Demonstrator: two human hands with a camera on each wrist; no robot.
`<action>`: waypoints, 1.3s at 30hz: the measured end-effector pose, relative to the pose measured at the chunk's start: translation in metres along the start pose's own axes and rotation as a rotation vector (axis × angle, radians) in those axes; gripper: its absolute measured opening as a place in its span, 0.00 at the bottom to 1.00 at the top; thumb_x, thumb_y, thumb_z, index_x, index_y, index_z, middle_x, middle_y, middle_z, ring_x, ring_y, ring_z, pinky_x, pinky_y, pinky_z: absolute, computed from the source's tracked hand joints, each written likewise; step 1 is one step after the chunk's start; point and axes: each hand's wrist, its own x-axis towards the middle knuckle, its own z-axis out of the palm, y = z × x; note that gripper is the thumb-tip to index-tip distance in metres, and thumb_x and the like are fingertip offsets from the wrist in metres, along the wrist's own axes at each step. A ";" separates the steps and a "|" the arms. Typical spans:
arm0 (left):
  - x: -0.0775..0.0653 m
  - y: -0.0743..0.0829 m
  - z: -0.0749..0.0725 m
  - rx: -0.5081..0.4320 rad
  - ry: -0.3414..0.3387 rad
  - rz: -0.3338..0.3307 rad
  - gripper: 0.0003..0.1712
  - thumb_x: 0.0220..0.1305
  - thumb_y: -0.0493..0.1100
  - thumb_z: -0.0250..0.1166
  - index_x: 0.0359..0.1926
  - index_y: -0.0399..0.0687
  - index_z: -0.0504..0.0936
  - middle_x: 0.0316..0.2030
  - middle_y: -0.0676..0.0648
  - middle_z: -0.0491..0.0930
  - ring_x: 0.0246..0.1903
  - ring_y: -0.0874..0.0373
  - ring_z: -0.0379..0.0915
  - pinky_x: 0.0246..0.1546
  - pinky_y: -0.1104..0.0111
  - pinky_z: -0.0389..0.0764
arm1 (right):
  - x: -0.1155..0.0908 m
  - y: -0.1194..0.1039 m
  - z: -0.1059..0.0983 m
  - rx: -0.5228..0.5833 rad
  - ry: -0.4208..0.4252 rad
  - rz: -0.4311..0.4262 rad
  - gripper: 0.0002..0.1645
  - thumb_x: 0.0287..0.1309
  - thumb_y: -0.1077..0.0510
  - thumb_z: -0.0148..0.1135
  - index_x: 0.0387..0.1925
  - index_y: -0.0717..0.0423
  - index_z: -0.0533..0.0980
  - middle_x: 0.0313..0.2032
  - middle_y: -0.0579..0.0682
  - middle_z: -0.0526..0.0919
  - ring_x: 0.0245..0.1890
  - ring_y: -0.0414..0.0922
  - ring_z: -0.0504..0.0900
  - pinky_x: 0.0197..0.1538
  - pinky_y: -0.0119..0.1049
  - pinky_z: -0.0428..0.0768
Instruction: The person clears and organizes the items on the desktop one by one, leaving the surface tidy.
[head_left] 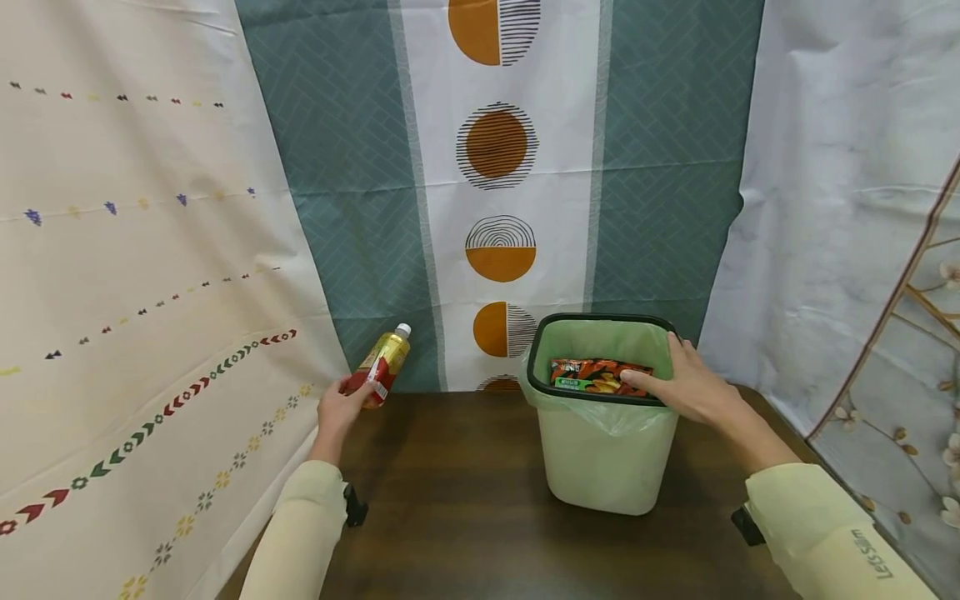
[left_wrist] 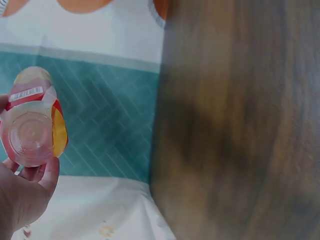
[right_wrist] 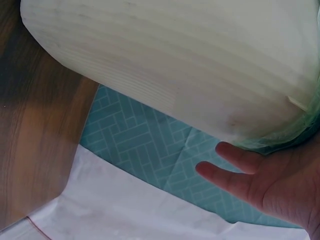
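Note:
At the left, my left hand point(head_left: 342, 410) grips a plastic drink bottle point(head_left: 384, 363) with a white cap, a yellow upper part and a red label. The bottle is raised, its cap tilted up and away; the left wrist view shows its round clear base point(left_wrist: 31, 135) and fingers point(left_wrist: 50, 176) around it. A pale trash bin point(head_left: 606, 458) with a black rim and green liner stands at the right. My right hand point(head_left: 693, 385) holds its right rim, thumb inside, fingers outside point(right_wrist: 227, 180). Inside lies a red-and-black snack packet point(head_left: 600, 375), partly hidden by the rim.
Both sit over a dark brown wooden table point(head_left: 450, 475). A teal and white patterned cloth point(head_left: 360, 208) hangs behind it. Cream cloth point(head_left: 150, 333) borders the left side and white floral cloth point(head_left: 847, 250) the right.

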 end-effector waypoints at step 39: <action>-0.029 0.151 0.090 -0.353 -0.160 0.160 0.40 0.58 0.52 0.73 0.67 0.43 0.70 0.59 0.40 0.74 0.56 0.46 0.69 0.59 0.56 0.73 | 0.002 0.000 0.000 -0.001 -0.012 0.010 0.73 0.58 0.19 0.47 0.74 0.65 0.24 0.71 0.78 0.29 0.70 0.76 0.37 0.59 0.79 0.46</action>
